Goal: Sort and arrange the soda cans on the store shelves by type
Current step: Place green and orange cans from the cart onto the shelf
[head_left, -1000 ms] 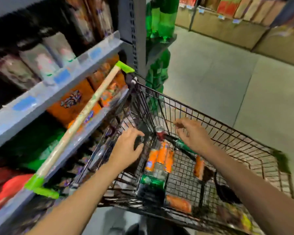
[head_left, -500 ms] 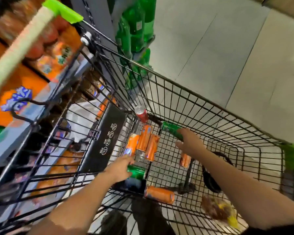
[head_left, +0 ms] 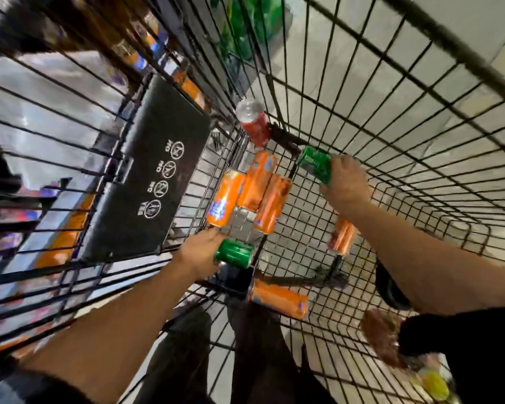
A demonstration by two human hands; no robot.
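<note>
Both arms reach down into a black wire shopping cart [head_left: 391, 118]. My left hand [head_left: 200, 255] grips a green soda can [head_left: 235, 253] lying at the near end of the cart floor. My right hand [head_left: 346, 185] grips another green can [head_left: 315, 166] farther in. Between them lie three orange cans [head_left: 254, 191] side by side. A further orange can [head_left: 277, 298] lies near the cart's front wall, and one more [head_left: 343, 236] is partly hidden under my right forearm. A red can [head_left: 252, 122] stands in the far corner.
The cart's black child-seat flap [head_left: 149, 176] with white symbols stands to the left. Store shelving with orange packs [head_left: 62, 240] shows blurred through the left wire wall, and green bottles [head_left: 245, 27] beyond the cart. A brown and yellow packet [head_left: 391, 351] lies at lower right.
The view has dipped deeper into the cart. My left hand has closed round the near green can, and my right hand has closed round the far green can.
</note>
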